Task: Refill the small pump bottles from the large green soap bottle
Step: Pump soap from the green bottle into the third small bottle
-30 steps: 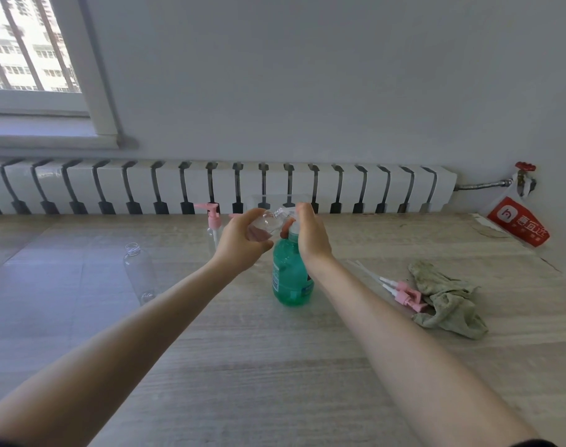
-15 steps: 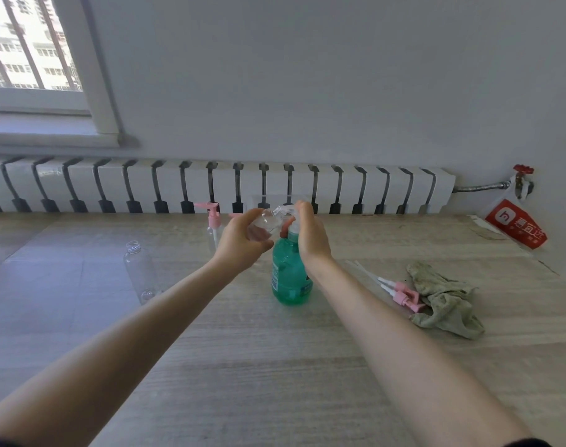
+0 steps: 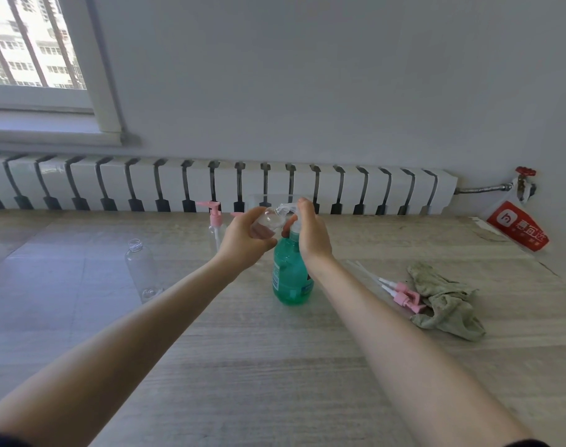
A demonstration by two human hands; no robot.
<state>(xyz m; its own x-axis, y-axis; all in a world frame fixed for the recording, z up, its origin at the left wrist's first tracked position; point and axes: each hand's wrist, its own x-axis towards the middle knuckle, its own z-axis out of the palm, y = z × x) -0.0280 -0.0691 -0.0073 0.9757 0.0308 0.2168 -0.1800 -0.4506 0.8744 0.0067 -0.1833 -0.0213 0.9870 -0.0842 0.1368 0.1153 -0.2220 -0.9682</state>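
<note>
L hand (image 3: 246, 240) grips small clear plastic bottle (image 3: 264, 222); R hand (image 3: 312, 235) clasps pump (image 3: 295, 226) of big green soap bottle (image 3: 289, 275); misaligned mouth could spill.

Likely a room in a flat: a long white radiator (image 3: 275, 185) runs under a bare pale wall (image 3: 307, 75) across mid-frame, a barred window (image 3: 26, 43) at upper left looks onto apartment blocks, and a red-handled pipe valve (image 3: 526, 172) sits at far right.
</note>
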